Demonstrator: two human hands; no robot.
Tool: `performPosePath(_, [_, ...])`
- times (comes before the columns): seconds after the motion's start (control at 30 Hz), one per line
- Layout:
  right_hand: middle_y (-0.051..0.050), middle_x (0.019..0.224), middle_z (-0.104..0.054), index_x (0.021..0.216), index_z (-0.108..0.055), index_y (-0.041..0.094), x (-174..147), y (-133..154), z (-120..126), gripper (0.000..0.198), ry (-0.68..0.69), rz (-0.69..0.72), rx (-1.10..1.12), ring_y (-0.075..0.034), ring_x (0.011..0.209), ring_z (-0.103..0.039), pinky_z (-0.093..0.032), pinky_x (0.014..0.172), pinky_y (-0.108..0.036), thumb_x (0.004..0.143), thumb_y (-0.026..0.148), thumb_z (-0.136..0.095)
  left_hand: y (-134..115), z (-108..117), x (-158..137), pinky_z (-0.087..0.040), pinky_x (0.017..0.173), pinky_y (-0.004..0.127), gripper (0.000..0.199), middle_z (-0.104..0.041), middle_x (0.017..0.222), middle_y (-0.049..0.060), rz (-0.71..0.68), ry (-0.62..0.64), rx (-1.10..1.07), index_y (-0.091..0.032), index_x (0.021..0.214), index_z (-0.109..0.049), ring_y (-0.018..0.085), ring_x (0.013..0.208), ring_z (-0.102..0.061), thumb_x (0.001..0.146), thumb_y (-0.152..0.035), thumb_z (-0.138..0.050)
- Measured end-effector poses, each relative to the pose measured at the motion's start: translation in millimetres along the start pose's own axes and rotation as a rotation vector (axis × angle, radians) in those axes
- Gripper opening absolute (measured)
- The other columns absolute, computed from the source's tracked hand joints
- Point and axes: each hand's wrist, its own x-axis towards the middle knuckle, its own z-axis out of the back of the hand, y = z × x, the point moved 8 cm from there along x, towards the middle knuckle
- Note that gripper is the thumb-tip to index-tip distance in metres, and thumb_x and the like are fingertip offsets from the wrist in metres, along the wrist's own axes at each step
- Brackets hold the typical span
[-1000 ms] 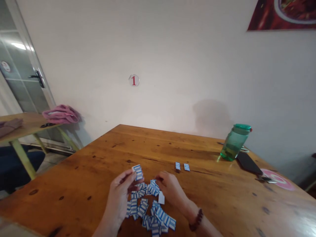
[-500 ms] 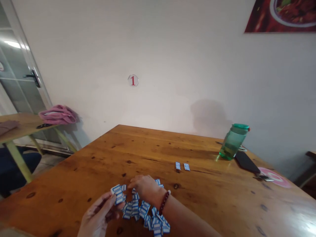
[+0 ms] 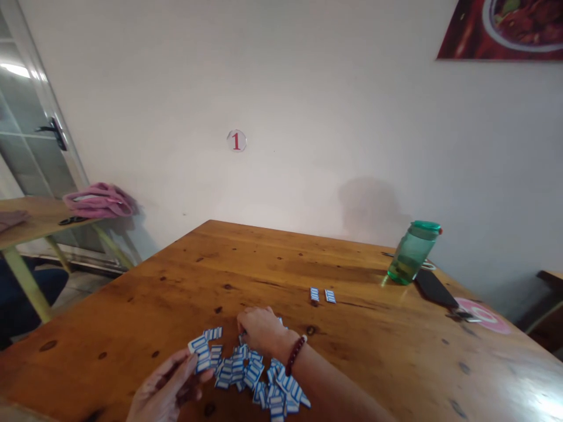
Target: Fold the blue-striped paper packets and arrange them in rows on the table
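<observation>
In my left hand (image 3: 165,384), pinched between thumb and fingers, are small white cards with blue-bordered boxes (image 3: 201,354). My right hand (image 3: 259,326), with a dark red bead bracelet on its wrist, reaches across the far edge of a loose pile of similar blue-and-white cards (image 3: 254,371). Its fingers are curled down and pressed together; whatever is at their tips is hidden. A few cards (image 3: 213,333) lie just beyond my left hand. Farther off, two separate cards (image 3: 329,296) lie side by side on the wooden table (image 3: 264,258).
A green water bottle (image 3: 413,253) stands at the back right. Beside it lie a black phone (image 3: 435,288), a pink disc (image 3: 488,316) and a small metal object (image 3: 464,316). A side table (image 3: 26,228) at left bears a pink cloth (image 3: 101,200). A white wall (image 3: 308,117) bounds the far side.
My right hand has shifted slightly right over the pile, its fingers now more curled. My left hand, still pinching its cards, has moved a little left and down. The view has turned slightly.
</observation>
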Motion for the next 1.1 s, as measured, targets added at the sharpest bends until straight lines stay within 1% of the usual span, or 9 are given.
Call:
performPosePath(0.2, [0.0, 0.063, -0.065, 0.067, -0.067, 0.019, 1, -15, -3, 0.009, -0.047, -0.075, 0.218, -0.013, 0.057, -0.055, -0.035, 0.05, -0.02, 0.069, 0.021, -0.059, 0, -5, -3, -0.045, 0.037, 0.023, 0.04, -0.067, 0.052, 0.001, -0.011, 0.003, 0.009, -0.015, 0.057, -0.064, 0.022, 0.047, -0.063, 0.02, -0.016, -0.081])
performPosePath(0.33, [0.004, 0.051, -0.056, 0.062, -0.066, 0.016, -4, -26, 2, 0.019, -0.151, -0.086, 0.353, -0.008, 0.049, -0.045, -0.029, 0.044, -0.016, 0.075, 0.018, -0.052, 0, -22, -5, -0.045, 0.04, 0.024, 0.041, -0.068, 0.055, 0.001, -0.02, 0.041, 0.041, -0.016, 0.061, -0.063, 0.022, 0.05, -0.064, 0.024, -0.019, -0.081])
performPosePath(0.43, [0.004, 0.048, -0.05, 0.058, -0.064, 0.014, -24, -45, 16, 0.031, -0.293, -0.16, 0.475, -0.008, 0.047, -0.041, -0.027, 0.043, -0.017, 0.08, 0.021, -0.043, 4, -48, -5, -0.046, 0.042, 0.023, 0.038, -0.068, 0.058, 0.0, -0.021, 0.127, 0.073, -0.017, 0.065, -0.063, 0.023, 0.056, -0.065, 0.032, -0.022, -0.081])
performPosePath(0.5, [0.004, 0.046, -0.048, 0.055, -0.062, 0.013, -49, -69, 30, 0.033, -0.496, -0.279, 0.785, -0.008, 0.046, -0.04, -0.029, 0.044, -0.018, 0.078, 0.029, -0.046, 12, -71, -3, -0.045, 0.043, 0.022, 0.037, -0.069, 0.06, 0.001, -0.002, 0.194, 0.089, -0.016, 0.07, -0.064, 0.022, 0.058, -0.066, 0.037, -0.022, -0.08])
performPosePath(0.57, [0.003, 0.049, -0.051, 0.058, -0.063, 0.012, -76, -90, 41, 0.029, -0.652, -0.352, 1.031, -0.009, 0.05, -0.043, -0.034, 0.048, -0.019, 0.074, 0.034, -0.053, 23, -96, -1, -0.045, 0.044, 0.022, 0.036, -0.07, 0.064, 0.003, 0.03, 0.265, 0.115, -0.015, 0.072, -0.063, 0.022, 0.061, -0.066, 0.041, -0.023, -0.078])
performPosePath(0.7, [0.002, 0.054, -0.052, 0.061, -0.062, 0.014, -120, -121, 53, 0.026, -0.853, -0.468, 1.298, -0.01, 0.053, -0.044, -0.036, 0.05, -0.02, 0.064, 0.039, -0.065, 42, -148, 4, -0.045, 0.046, 0.023, 0.027, -0.067, 0.06, 0.002, 0.036, 0.387, 0.136, -0.015, 0.069, -0.062, 0.019, 0.059, -0.064, 0.047, -0.024, -0.075])
performPosePath(0.8, [0.001, 0.058, -0.054, 0.06, -0.061, 0.015, -138, -135, 55, 0.025, -0.96, -0.499, 1.414, -0.01, 0.055, -0.045, -0.037, 0.051, -0.019, 0.06, 0.039, -0.069, 53, -174, 10, -0.044, 0.047, 0.022, 0.021, -0.065, 0.058, 0.0, -0.003, 0.438, 0.173, -0.015, 0.066, -0.064, 0.015, 0.055, -0.061, 0.05, -0.025, -0.072])
performPosePath(0.93, [0.003, 0.056, -0.051, 0.058, -0.058, 0.017, -145, -141, 49, 0.025, -1.012, -0.504, 1.457, -0.009, 0.053, -0.043, -0.036, 0.05, -0.019, 0.058, 0.037, -0.072, 61, -187, 20, -0.042, 0.049, 0.02, 0.015, -0.064, 0.058, -0.001, -0.13, 0.465, 0.261, -0.015, 0.064, -0.066, 0.013, 0.057, -0.057, 0.053, -0.026, -0.069])
performPosePath(1.1, [0.004, 0.051, -0.046, 0.059, -0.054, 0.016, -137, -135, 35, 0.03, -0.907, -0.505, 1.399, -0.007, 0.046, -0.035, -0.029, 0.043, -0.018, 0.06, 0.042, -0.07, 68, -190, 22, -0.042, 0.049, 0.02, 0.014, -0.064, 0.057, -0.001, -0.191, 0.556, 0.34, -0.016, 0.061, -0.065, 0.014, 0.056, -0.056, 0.055, -0.029, -0.067])
